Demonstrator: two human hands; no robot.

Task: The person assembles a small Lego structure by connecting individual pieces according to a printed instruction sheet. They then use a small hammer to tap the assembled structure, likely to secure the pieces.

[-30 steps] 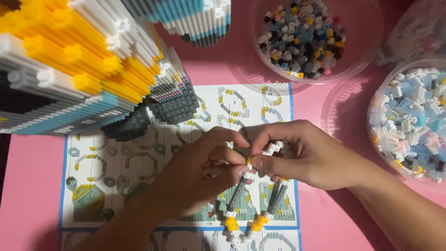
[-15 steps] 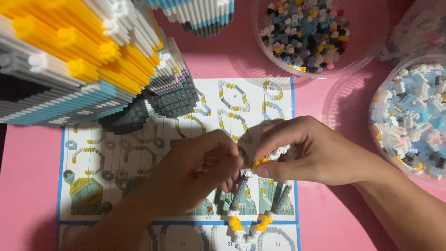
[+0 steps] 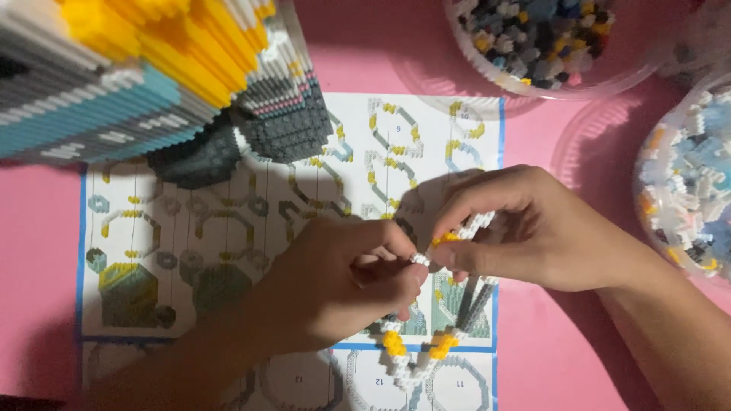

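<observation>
My left hand (image 3: 346, 285) and my right hand (image 3: 525, 228) meet at the middle of the view, both pinching a small ring-shaped assembly of tiny bricks (image 3: 426, 350) in white, grey and yellow. The fingertips of both hands press on its upper white and yellow part, while its grey struts and yellow corners hang below. The assembly is held just above a printed instruction sheet (image 3: 228, 228) with diagrams of brick rings. My fingers hide the top of the piece.
A large model of yellow, white, blue and dark grey bricks (image 3: 152, 76) fills the upper left and overhangs the sheet. A clear bowl of dark mixed bricks (image 3: 541, 38) stands at the top. A clear bowl of pale bricks (image 3: 685, 190) sits at the right, on a pink surface (image 3: 533, 358).
The view has shifted, so the hands and sheet sit slightly higher and closer. My fingers have adjusted their pinch on the upper part of the brick ring; both hands stay on it.
</observation>
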